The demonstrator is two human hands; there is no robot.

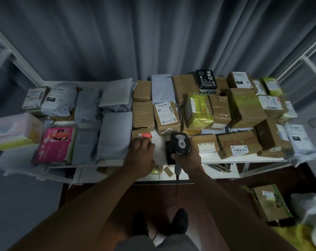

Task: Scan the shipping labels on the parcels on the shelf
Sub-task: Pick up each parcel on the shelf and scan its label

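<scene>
My right hand (189, 156) grips a black handheld barcode scanner (179, 144), its head pointing up over the shelf's front middle; a cable hangs from its handle. My left hand (141, 156) reaches to a small brown box with a red sticker (141, 135) at the shelf's front; its fingers are curled at the box's near edge. Just behind lies a brown parcel with a white shipping label (166, 115). Many cardboard boxes and grey mailer bags cover the white shelf (244, 159).
Grey mailers (115, 134) fill the left middle, a pink package (55, 144) the left front. Taped boxes, one yellow-wrapped (198, 111), crowd the right. A lower shelf level holds scraps. On the floor at right stands a box (269, 203). My shoes (179, 221) are below.
</scene>
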